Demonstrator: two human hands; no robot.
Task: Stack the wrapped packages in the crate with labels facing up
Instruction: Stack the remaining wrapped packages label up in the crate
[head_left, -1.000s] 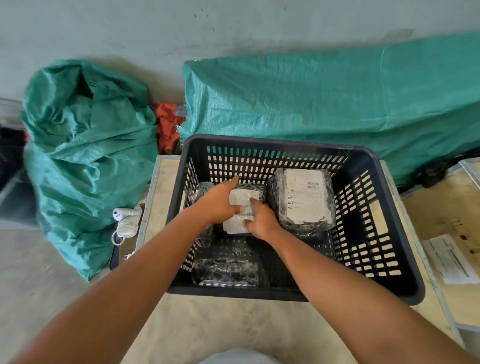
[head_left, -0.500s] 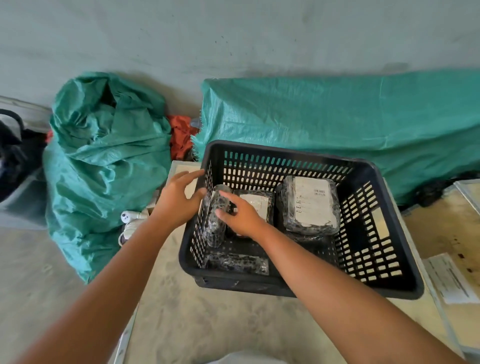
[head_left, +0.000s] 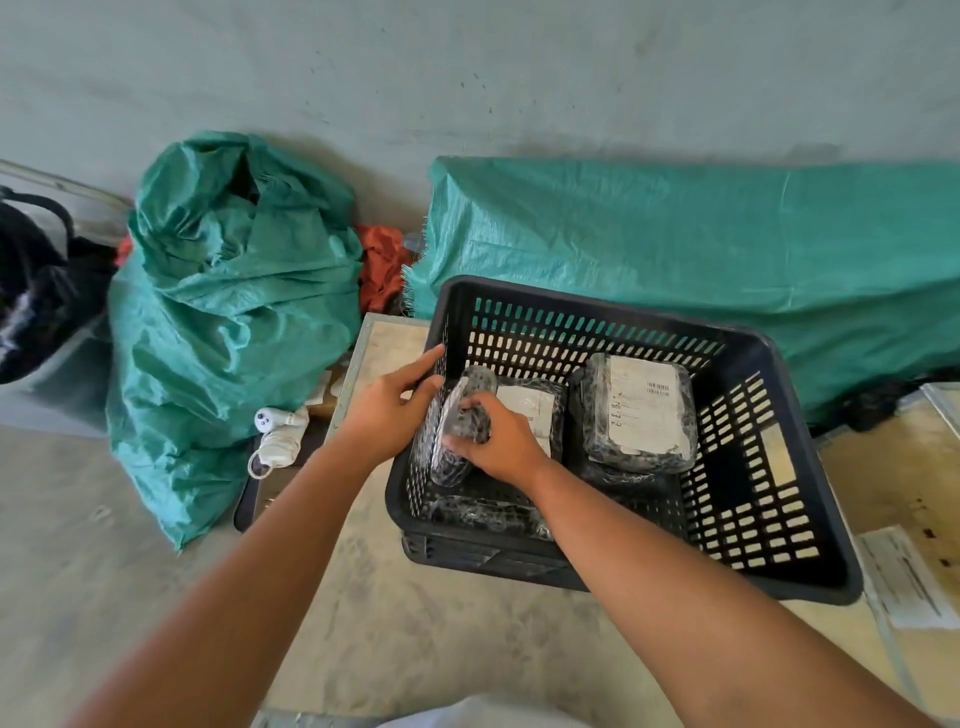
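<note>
The right hand (head_left: 498, 441), which half a second ago only touched the wrapped package (head_left: 460, 426) standing on edge against the crate (head_left: 769, 364) left wall, is now closed around its top, while the left hand (head_left: 387, 410), fingers loosely spread, has come in from outside to rest on the crate's left rim. Two packages with labels up, one (head_left: 530, 410) in the middle and one (head_left: 641, 410) to its right, lie flat inside. Likely next, the upright package gets turned label-up and laid down.
</note>
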